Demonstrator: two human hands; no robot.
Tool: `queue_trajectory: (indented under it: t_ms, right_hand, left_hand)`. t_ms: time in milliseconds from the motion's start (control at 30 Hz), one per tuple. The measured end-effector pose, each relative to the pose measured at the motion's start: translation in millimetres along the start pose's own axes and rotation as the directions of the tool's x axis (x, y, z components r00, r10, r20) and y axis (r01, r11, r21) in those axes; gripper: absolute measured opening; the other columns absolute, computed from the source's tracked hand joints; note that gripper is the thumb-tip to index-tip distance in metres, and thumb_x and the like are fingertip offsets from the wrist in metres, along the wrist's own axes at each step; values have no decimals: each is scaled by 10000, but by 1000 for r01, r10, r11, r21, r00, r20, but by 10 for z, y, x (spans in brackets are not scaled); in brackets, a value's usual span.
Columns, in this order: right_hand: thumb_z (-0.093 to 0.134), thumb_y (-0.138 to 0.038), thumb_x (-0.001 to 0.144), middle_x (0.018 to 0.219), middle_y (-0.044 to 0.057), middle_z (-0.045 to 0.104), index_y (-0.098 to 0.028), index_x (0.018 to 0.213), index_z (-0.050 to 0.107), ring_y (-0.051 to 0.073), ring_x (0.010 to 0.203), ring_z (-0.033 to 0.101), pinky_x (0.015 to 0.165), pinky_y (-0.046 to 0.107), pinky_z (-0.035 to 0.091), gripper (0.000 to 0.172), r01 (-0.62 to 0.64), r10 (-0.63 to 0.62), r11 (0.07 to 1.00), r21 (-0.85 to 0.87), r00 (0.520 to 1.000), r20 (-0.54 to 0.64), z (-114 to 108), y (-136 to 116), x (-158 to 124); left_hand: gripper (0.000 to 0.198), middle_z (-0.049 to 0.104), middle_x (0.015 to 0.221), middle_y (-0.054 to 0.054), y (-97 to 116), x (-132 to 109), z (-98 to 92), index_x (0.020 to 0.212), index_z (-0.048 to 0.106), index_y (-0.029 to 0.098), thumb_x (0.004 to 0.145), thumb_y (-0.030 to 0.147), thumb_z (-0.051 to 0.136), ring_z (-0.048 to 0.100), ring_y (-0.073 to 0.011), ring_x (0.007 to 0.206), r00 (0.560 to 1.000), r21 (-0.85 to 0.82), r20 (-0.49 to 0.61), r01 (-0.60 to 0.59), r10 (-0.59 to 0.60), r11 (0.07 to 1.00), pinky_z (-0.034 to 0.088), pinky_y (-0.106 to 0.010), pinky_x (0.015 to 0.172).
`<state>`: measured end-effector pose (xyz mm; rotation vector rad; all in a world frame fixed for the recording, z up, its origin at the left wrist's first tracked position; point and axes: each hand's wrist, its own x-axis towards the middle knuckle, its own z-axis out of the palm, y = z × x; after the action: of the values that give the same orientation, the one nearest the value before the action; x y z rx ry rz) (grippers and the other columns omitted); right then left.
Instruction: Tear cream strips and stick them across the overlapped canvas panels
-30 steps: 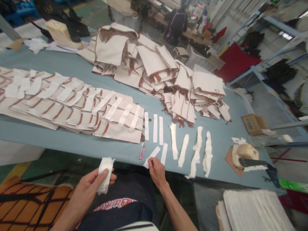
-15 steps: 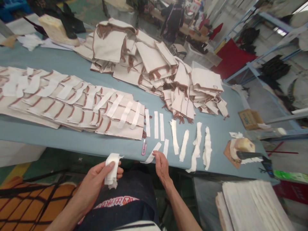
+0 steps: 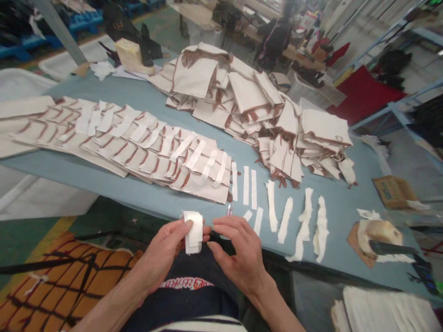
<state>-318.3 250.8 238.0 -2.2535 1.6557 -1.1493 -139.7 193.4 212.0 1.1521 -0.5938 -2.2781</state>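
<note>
My left hand [image 3: 173, 240] grips a small wad of white fabric strips [image 3: 194, 233], thumb on top, in front of the table edge. Close beside it is my right hand [image 3: 238, 249], thumb and fingers apart, nothing visible between them. Behind its fingers a white strip [image 3: 247, 216] lies partly hidden, with another short strip [image 3: 258, 221] alongside. Only the tip of the thread snips [image 3: 230, 210] shows above the right fingers. Farther back, narrow white strips [image 3: 246, 185] lie in a row, and ragged cream strips [image 3: 285, 220] are spread to their right.
Overlapping beige cloth pieces with brown edging [image 3: 204, 184] cover the table's left side, white strips across them. A large heap of similar pieces [image 3: 256, 92] stands behind. At right are a tape dispenser [image 3: 384, 237] and a cardboard box [image 3: 392, 191]. A person [image 3: 275, 39] is in the background.
My right hand has left the slanted strip at the table edge and come beside my left hand, its fingers spreading. The view has turned left.
</note>
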Motion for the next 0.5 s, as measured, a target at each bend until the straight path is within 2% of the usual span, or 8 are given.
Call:
queue_trajectory:
  t_ms: [133,267,400,500]
  right_hand:
    - [681,-180,921,1080,51,742,-247,1124,603,218,1036,671,938,413,593,227,69,-65,996,-52,995,73,196,-120,105]
    - [679,-158,925,1128,64,734,-223,1094,615,224,1079,634,949,416,585,193,67,-57,992,-103,994,97,347,-109,68]
    - [661,-137,937,1110,62,726,-218,1059,629,216,1062,625,951,410,575,150,42,-36,998,-57,993,109,359,-96,69]
    - [631,-137,953,1110,61,721,-224,1050,651,216,1063,619,954,414,566,131,28,-28,1000,-5,992,121,327,-44,88]
  left_hand:
    - [477,772,839,-61,68,-34,-59,827,797,125,670,569,865,566,-142,703,999,28,4,-39,39,999,472,-229,679]
    - [424,726,771,-32,90,-32,-150,813,794,137,692,539,855,518,-142,691,999,34,12,-32,32,999,447,-240,680]
    - [389,661,694,-4,76,-4,-210,792,776,139,722,516,842,491,-137,682,999,52,31,-22,20,998,433,-237,681]
    - [380,638,707,-2,56,35,-185,792,759,127,712,486,854,480,-134,690,1000,54,23,-10,8,999,415,-230,656]
